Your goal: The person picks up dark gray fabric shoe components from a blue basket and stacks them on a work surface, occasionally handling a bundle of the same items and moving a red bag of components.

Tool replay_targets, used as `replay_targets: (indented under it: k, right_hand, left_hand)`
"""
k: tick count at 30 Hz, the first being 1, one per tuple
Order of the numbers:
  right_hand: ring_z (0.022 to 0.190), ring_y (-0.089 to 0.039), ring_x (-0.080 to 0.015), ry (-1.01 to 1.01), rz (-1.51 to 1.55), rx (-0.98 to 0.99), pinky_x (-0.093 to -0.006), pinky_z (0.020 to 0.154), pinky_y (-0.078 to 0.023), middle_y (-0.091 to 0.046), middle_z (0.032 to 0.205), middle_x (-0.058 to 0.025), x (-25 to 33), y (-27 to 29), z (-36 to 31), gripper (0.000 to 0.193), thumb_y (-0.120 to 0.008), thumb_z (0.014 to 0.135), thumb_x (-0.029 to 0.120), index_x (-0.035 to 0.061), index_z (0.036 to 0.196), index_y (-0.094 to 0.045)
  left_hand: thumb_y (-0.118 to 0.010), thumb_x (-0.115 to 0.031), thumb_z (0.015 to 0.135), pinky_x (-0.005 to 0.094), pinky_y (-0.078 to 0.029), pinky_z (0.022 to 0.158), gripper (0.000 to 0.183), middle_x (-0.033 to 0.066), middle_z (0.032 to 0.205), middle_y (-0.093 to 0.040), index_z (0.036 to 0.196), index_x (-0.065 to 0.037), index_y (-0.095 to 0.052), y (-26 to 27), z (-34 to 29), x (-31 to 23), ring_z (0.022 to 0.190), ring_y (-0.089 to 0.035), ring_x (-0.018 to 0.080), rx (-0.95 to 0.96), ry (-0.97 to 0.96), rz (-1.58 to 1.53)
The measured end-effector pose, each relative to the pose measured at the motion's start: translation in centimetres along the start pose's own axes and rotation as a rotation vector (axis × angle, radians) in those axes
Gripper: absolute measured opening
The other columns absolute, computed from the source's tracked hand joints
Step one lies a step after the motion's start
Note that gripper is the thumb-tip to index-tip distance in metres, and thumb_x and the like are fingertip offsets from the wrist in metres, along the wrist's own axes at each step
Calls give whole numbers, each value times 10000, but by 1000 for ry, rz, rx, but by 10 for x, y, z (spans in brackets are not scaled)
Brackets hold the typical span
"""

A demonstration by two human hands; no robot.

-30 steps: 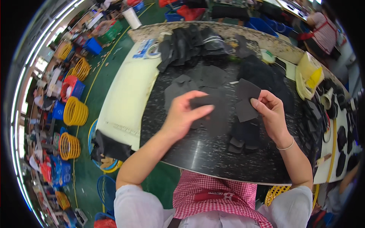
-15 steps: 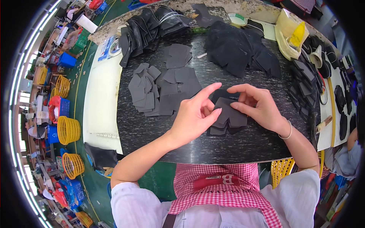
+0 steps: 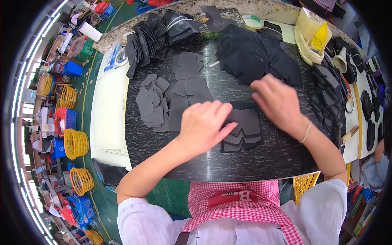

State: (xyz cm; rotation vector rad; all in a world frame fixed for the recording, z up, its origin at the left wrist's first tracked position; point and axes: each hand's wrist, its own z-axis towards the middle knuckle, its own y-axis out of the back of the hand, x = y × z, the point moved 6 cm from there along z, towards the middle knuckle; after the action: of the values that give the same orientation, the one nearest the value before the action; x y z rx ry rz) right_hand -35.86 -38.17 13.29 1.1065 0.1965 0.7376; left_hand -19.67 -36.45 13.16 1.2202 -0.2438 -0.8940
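Notched grey sheet pieces lie in a small overlapping stack (image 3: 246, 121) on the black tabletop, with darker pieces showing beneath. At the stack's left edge is my left hand (image 3: 204, 124), its fingers bent and its thumb stretched over the top piece, nothing visibly gripped. My right hand (image 3: 278, 103) is above and right of the stack, off it, fingers extended and smeared by motion. Just beyond it spreads a heap of black fabric-like pieces (image 3: 241, 51). Left of my left hand lie loose grey pieces (image 3: 153, 100) and larger grey pieces (image 3: 194, 87).
Black pieces stand bundled (image 3: 149, 41) at the far left. A tape roll (image 3: 253, 21) and a yellow-lined container (image 3: 306, 34) are at the back. More dark pieces (image 3: 326, 94) line the right side, near a brush (image 3: 350, 134). Yellow baskets (image 3: 76, 143) stand on the floor leftward.
My right hand has let go of the grey piece and moved away toward the black heap. The piece now lies on the stack. My left hand has drawn down slightly, its index finger more bent.
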Motion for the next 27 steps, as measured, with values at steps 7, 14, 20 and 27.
replay_targets:
  k: [7,14,20,27]
  right_hand:
    - [937,-577,-265,181,33,-96,-349,823,-481,-595,1031,-82,-20,-22,22,242,-661,796,106,13,1017,-632]
    - [956,-595,-161,-567,450,-490,-284,885,-443,-658,1006,-72,-77,55,0,277,-557,953,223,-32,1007,-651]
    - [1102,-557,-336,85,278,363,-414,970,-424,-578,1210,-181,53,20,-35,333,-704,774,86,-35,1073,-618]
    - [1146,-526,-320,129,501,221,-394,964,-424,-549,1236,-174,91,-26,52,420,-721,720,22,4,1122,-598]
  left_hand:
    - [-683,-116,788,403,-472,903,259,133,1090,-593,1012,-25,-590,-17,19,8,1041,-574,325,-99,-130,-275]
    - [-659,-184,784,395,-462,863,272,155,1009,-578,953,18,-588,-53,64,8,956,-569,310,15,-99,-170]
    - [-665,-186,769,413,-429,853,224,86,979,-631,953,-63,-632,22,14,57,969,-586,295,-195,-59,-100]
    - [-761,-195,688,404,-362,852,188,10,1004,-580,795,-160,-610,53,-73,75,1010,-520,253,-268,118,-63]
